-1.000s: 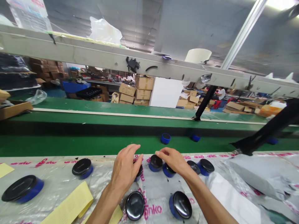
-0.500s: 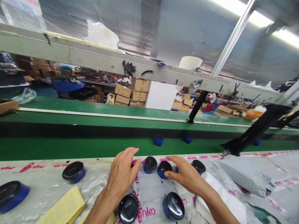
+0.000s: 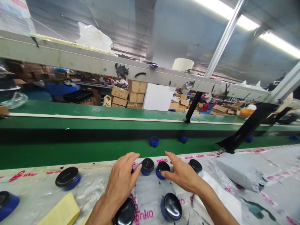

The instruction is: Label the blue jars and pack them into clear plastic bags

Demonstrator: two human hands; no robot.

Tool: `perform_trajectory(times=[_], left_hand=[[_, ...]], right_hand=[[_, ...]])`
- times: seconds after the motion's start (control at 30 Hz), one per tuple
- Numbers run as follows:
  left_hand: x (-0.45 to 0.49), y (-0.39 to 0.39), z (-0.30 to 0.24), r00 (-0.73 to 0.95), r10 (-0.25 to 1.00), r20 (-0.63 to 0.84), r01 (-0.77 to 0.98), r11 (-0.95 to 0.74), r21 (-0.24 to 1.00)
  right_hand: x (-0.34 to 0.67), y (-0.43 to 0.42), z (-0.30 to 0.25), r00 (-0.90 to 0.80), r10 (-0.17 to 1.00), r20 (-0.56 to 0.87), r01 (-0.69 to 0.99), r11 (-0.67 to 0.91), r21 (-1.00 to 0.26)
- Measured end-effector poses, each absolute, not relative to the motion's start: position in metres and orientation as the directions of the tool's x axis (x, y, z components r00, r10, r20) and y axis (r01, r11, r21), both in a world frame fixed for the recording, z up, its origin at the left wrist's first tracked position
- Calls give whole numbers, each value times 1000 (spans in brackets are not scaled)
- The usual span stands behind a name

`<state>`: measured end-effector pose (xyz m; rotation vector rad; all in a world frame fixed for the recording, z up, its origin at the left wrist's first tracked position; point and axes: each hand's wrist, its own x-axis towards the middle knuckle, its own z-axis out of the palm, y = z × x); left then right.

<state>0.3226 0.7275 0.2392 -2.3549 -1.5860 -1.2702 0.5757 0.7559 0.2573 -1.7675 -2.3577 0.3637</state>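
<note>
Several round pucks, blue-sided with glossy black tops, lie on a clear plastic sheet (image 3: 98, 187) printed with pink letters. My left hand (image 3: 120, 181) is cupped, fingers together, over one puck (image 3: 132, 171) that barely shows beneath it. My right hand (image 3: 182, 175) hovers with fingers stretched apart, its thumb beside a puck (image 3: 162, 168). Another puck (image 3: 147, 165) sits between the hands, and one (image 3: 195, 165) lies just beyond the right hand. Two larger-looking pucks (image 3: 126, 215) (image 3: 171, 206) lie close to my wrists.
A green conveyor belt (image 3: 70, 150) runs across beyond the sheet, carrying two small blue caps (image 3: 154, 141) (image 3: 183, 139). Yellow paper (image 3: 62, 214) and more pucks (image 3: 67, 177) lie at left. A grey plastic bag (image 3: 236, 170) lies at right. Cardboard boxes (image 3: 130, 95) are stacked beyond.
My right hand has left its pinch at the middle pucks, slid a little right and spread its fingers. My left hand has kept its cupped place. The view has shifted.
</note>
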Motion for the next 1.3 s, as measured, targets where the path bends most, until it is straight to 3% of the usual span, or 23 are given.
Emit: perform_trajectory(times=[0.07, 0.13, 0.37, 0.67, 0.77, 0.83, 0.9, 1.0, 1.3], left_hand=[[323, 727, 239, 156, 759, 633, 783, -486, 389], [323, 727, 239, 158, 757, 634, 784, -486, 385], [326, 724, 241, 151, 758, 634, 758, -500, 417], [334, 711, 261, 221, 884, 412, 475, -466, 746], [335, 702, 270, 298, 864, 406, 430, -501, 751], [335, 698, 272, 346, 843, 411, 404, -530, 745], [334, 696, 271, 368, 825, 428, 392, -556, 733], [332, 694, 262, 354, 834, 423, 436, -547, 714], [327, 694, 242, 328, 899, 290, 514, -427, 744]], right_hand=[[563, 754, 261, -158, 987, -37, 966, 147, -213], [553, 754, 264, -152, 986, -69, 976, 138, -166], [568, 759, 263, -491, 861, -130, 850, 441, -289], [574, 761, 259, -478, 873, -97, 851, 434, -295], [570, 756, 279, -415, 909, 22, 774, 366, -517], [561, 751, 296, -353, 933, 74, 600, 287, -747], [548, 745, 309, -371, 927, 47, 417, 212, -884], [531, 738, 316, -446, 895, -16, 311, 139, -940], [529, 739, 303, -529, 846, -66, 222, 63, -973]])
